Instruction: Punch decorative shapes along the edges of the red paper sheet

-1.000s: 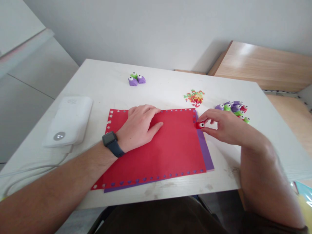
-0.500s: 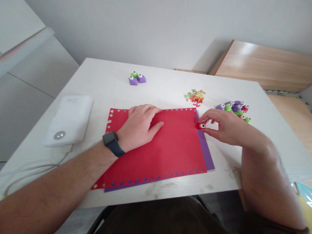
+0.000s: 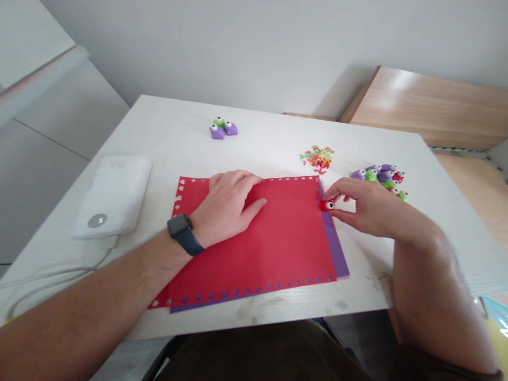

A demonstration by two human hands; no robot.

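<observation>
1. Red paper punch [image 3: 327,205]: on right edge of red sheet [image 3: 286,238], near top corner, sheet edge apparently in its slot.
2. Right hand [image 3: 371,207]: fingers [image 3: 341,185] and thumb clenched on punch, pinching it from both sides.
3. Left hand [image 3: 226,205]: released, flat on red sheet w/ fingers spread, holding nothing. Dark watch [image 3: 180,228] on wrist.
4. Red sheet: lies on purple sheet [image 3: 336,248], purple showing along right + bottom edges. Small punched shapes along top, left + bottom edges.
5. On white table [image 3: 166,124]: paper bits [image 3: 317,157] beyond sheet, punches [image 3: 379,175] in cluster at right, two more punches [image 3: 222,128] at back, white box [image 3: 111,196] w/ cable [image 3: 51,280] at left.
</observation>
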